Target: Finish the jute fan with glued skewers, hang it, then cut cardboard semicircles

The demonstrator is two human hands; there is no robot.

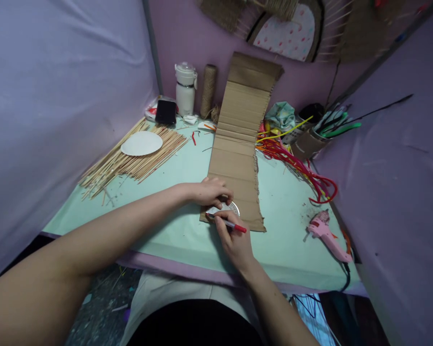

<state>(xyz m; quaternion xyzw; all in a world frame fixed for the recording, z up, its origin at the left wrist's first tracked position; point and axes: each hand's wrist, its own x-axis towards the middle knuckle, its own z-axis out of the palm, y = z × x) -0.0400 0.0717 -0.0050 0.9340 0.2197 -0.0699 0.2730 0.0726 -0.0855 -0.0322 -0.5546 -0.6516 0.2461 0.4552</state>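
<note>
A long strip of brown cardboard (234, 161) lies on the table, its far end rising against the back wall. On its near end rests a pale protractor (234, 208) with a curved edge, partly covered by my hands. My left hand (212, 192) holds the protractor down against the cardboard with bent fingers. Pinched in my right hand (235, 242) is a pen (238, 227) with a red end. Its tip meets the near left part of the protractor, where the fingers partly hide it.
Left lie many thin wooden sticks (159, 158) under a white oval disc (141, 143). Behind stand a white bottle (185, 91) and a twine spool (208, 91), near a dark phone (166, 112). Right are red pipe cleaners (292, 158), a cardboard holder (306, 143) and a pink glue gun (328, 235).
</note>
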